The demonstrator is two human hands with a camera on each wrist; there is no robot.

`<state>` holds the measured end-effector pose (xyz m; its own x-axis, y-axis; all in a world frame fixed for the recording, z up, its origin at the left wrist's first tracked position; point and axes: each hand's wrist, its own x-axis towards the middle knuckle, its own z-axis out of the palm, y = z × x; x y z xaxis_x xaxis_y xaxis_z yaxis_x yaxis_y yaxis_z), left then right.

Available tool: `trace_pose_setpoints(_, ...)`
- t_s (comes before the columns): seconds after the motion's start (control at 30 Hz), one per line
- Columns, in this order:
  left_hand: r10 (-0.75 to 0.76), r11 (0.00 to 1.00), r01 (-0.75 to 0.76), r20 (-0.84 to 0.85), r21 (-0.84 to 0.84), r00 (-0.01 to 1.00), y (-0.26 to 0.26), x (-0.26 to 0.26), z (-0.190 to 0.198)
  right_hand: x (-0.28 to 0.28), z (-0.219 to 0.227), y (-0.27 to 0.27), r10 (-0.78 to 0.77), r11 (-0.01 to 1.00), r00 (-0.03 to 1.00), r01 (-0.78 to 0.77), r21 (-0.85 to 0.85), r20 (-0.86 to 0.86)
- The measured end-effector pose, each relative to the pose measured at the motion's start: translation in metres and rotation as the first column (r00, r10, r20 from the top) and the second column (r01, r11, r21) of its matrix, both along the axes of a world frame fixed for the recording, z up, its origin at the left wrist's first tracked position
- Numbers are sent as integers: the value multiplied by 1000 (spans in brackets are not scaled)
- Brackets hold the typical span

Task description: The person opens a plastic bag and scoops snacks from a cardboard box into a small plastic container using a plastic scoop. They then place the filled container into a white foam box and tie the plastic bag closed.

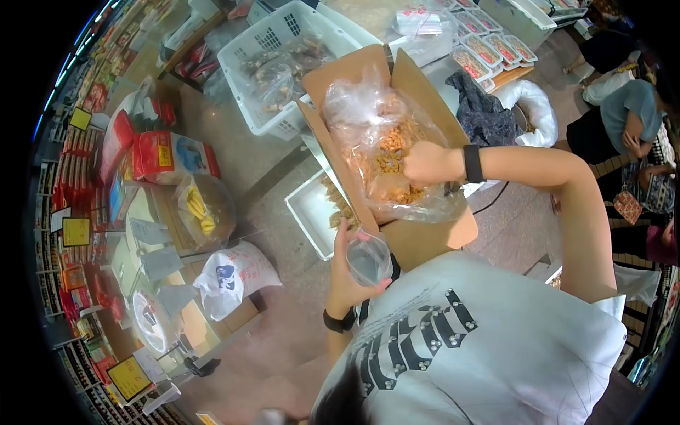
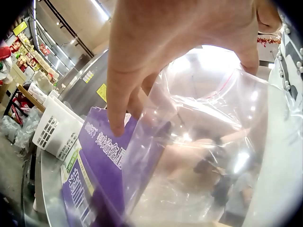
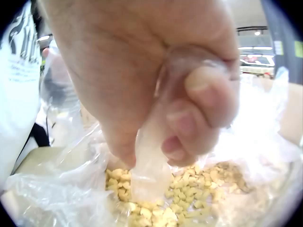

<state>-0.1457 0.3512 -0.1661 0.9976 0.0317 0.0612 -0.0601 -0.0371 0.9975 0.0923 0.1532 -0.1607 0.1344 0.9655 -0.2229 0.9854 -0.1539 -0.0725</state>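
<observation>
My right hand [image 1: 428, 163] reaches into an open cardboard box [image 1: 426, 237] lined with a clear plastic bag [image 1: 354, 106]. In the right wrist view its fingers curl round the handle of a translucent plastic scoop [image 3: 150, 170], whose lower end meets small yellow-orange snack pieces [image 3: 187, 194]. My left hand [image 1: 346, 273] holds a clear, thin-walled plastic bag [image 1: 368, 258] beside the box's near left corner, its mouth spread. In the left wrist view, thumb and fingers straddle this bag [image 2: 208, 118], and purple printed box sides [image 2: 106, 142] stand behind it.
Beyond the cardboard box stands a white basket [image 1: 248, 106] of bagged goods. A white foam tray [image 1: 308, 223] sits left of the box. Dark crumpled plastic [image 1: 482, 106] and packed trays [image 1: 489, 53] lie to the right. A white sack [image 1: 237, 276] rests on the left; people [image 1: 630, 113] stand far right.
</observation>
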Motion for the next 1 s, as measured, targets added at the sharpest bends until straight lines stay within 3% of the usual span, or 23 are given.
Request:
trace_pose_setpoints(0.13, 8, 999, -9, 22, 42, 1000, -5, 4, 4, -7, 8, -8, 44, 998, 995, -41, 37, -90)
trace_pose_setpoints(0.23, -8, 997, 4, 47, 83, 999, -6, 8, 3, 29, 8, 0, -122, 980, 932, 58, -192, -341)
trace_pose_setpoints(0.27, -11, 996, 7, 52, 88, 999, -5, 8, 1, 39, 2, 1, -212, 958, 868, 93, -272, -450)
trace_pose_setpoints(0.37, -13, 999, 11, 30, 47, 999, -5, 7, 2, 11, -11, -8, -142, 986, 976, 126, -105, -165)
trace_pose_setpoints(0.4, -12, 1000, 11, 17, 26, 1000, -5, 7, 3, -3, -5, -11, -77, 996, 992, 72, -59, -96)
trace_pose_setpoints(0.53, -31, 1000, 31, -4, -1, 1000, -9, 7, 10, -4, -23, -28, -156, 988, 944, 151, -39, -289)
trace_pose_setpoints(0.63, -35, 999, 35, -3, -15, 999, -11, 9, 16, 19, -39, -30, -309, 951, 752, 249, -184, -582)
trace_pose_setpoints(0.73, -25, 999, 24, -7, -24, 1000, -11, 10, 18, 21, -27, -42, -575, 804, 363, 414, -426, -733)
trace_pose_setpoints(0.83, -7, 1000, 7, 5, -4, 1000, -4, 10, 11, 15, -31, -51, -586, 754, 152, 462, -467, -796)
trace_pose_setpoints(0.87, -3, 1000, 3, 0, -8, 1000, -1, 10, 9, 9, -26, -49, -617, 728, 184, 502, -466, -765)
trace_pose_setpoints(0.97, -4, 994, 0, -35, -111, 999, -5, 10, 18, 4, -30, -56, -569, 748, 129, 492, -446, -812)
trace_pose_setpoints(1.0, -5, 987, -3, -50, -160, 999, -6, 11, 22, 1, -29, -57, -578, 746, 165, 503, -436, -799)
